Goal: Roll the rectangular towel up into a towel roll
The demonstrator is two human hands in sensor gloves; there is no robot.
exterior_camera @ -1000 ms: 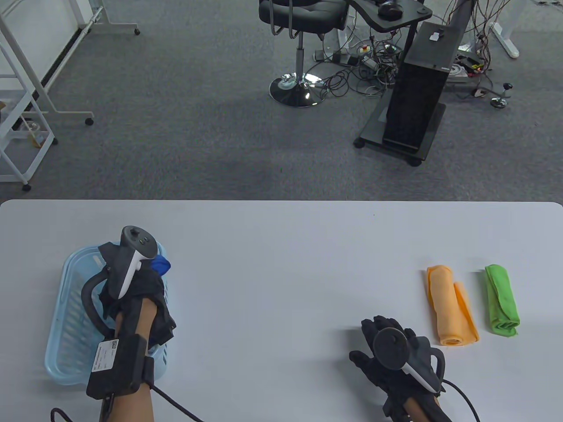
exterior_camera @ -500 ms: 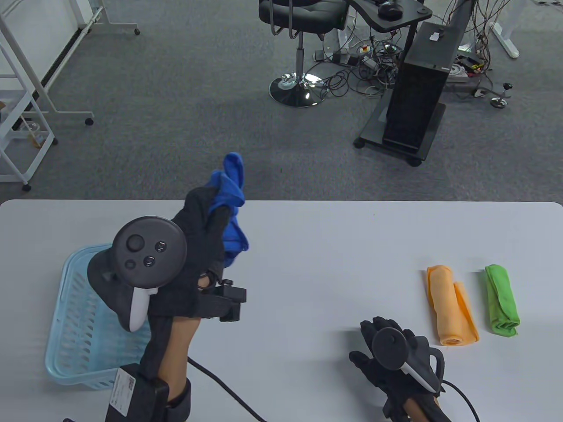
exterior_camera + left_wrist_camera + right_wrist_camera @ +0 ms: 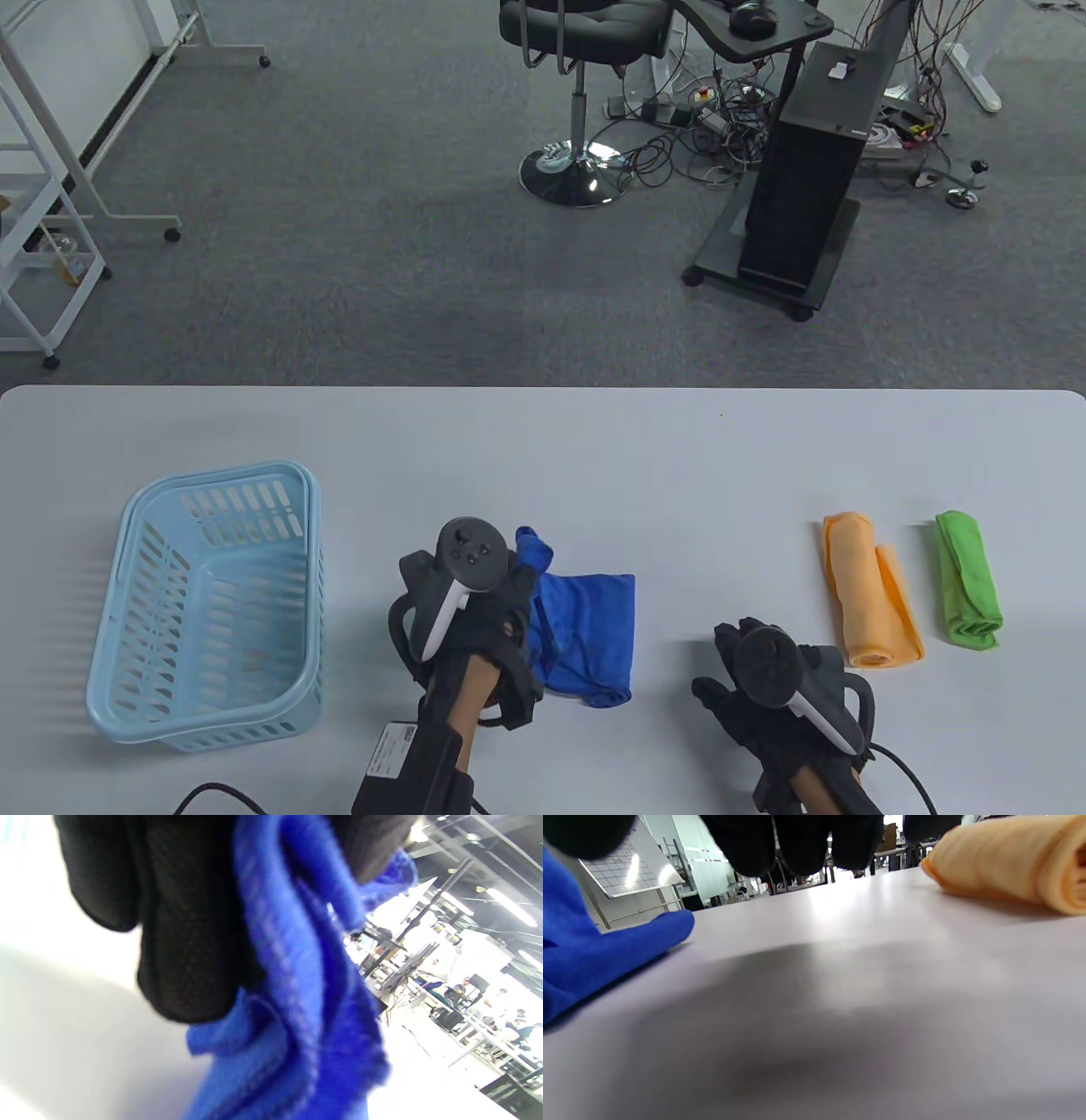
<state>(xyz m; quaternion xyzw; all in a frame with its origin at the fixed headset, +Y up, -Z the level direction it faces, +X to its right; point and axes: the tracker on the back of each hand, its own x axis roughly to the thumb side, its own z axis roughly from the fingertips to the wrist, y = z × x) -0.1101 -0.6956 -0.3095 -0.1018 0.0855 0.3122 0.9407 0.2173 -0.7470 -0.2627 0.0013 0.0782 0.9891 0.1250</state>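
Observation:
A crumpled blue towel (image 3: 590, 632) lies on the white table (image 3: 594, 458) near the front middle. My left hand (image 3: 517, 607) grips its left edge; the left wrist view shows gloved fingers (image 3: 186, 942) closed around blue cloth (image 3: 297, 1005). My right hand (image 3: 738, 679) rests flat on the table to the right of the towel, fingers spread, holding nothing. In the right wrist view the blue towel (image 3: 594, 959) lies at the left.
A light blue basket (image 3: 208, 603) stands at the left. A rolled orange towel (image 3: 865, 590) and a rolled green towel (image 3: 967, 581) lie at the right; the orange roll (image 3: 1009, 887) also shows in the right wrist view. The table's far edge borders grey carpet.
My left hand lifted the blue towel out of the basket, swung it high, and has brought it down onto the table at front middle. My right hand barely moved.

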